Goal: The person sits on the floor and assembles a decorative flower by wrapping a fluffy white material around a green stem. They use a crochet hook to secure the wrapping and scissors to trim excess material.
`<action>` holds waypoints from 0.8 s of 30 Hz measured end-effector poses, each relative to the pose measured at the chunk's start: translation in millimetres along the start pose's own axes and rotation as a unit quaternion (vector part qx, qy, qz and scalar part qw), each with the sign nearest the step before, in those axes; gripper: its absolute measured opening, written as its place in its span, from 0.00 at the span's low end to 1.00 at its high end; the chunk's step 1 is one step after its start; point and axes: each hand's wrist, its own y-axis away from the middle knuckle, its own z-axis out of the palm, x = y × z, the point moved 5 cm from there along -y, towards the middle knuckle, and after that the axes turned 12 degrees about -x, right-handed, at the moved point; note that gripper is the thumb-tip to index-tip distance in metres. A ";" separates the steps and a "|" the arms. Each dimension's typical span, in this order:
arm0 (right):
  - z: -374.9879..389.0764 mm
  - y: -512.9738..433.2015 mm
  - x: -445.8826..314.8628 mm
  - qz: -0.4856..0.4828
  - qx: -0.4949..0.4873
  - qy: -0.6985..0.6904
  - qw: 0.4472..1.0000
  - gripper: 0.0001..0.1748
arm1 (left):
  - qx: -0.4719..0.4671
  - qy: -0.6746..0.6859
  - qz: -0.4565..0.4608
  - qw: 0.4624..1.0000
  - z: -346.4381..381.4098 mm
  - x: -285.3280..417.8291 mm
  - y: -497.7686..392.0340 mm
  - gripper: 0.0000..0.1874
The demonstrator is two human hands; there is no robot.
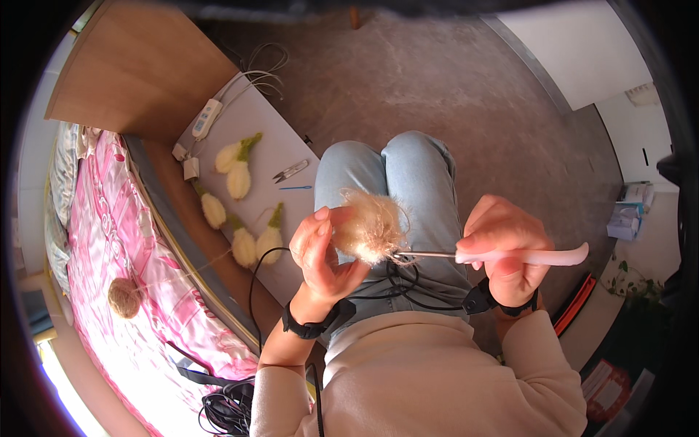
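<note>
Above my lap, my left hand point(322, 257) grips a fuzzy cream yarn piece point(371, 226) with loose brownish strands on its right side. My right hand point(508, 248) holds a crochet hook point(491, 257) by its pale pink handle. The hook's metal shaft points left, and its tip meets the lower right edge of the fuzzy piece; the very end is lost among the strands. On the bed at left lies a ball of brown yarn point(124, 297), from which a thin strand runs toward my left hand.
Several cream and green crocheted pieces point(238, 180) lie on a white tabletop point(267, 145). Thread snips point(291, 171), a blue yarn needle point(295, 188) and a power strip point(206, 118) are there too. A black cable point(251, 306) passes by my left wrist and over my lap.
</note>
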 end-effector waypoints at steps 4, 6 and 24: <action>3.2 -4.9 2.9 -0.010 -0.040 0.065 0.997 0.11 | -0.011 -0.021 0.031 0.999 -1.9 5.2 -1.2 0.45; 5.2 -5.6 5.0 -0.010 -0.050 0.071 0.996 0.10 | -0.020 -0.025 0.041 0.999 -3.4 7.4 -1.2 0.45; 13.5 10.2 32.1 -0.047 0.002 -0.075 0.996 0.12 | -0.042 -0.017 0.040 0.998 -7.2 13.1 -5.5 0.44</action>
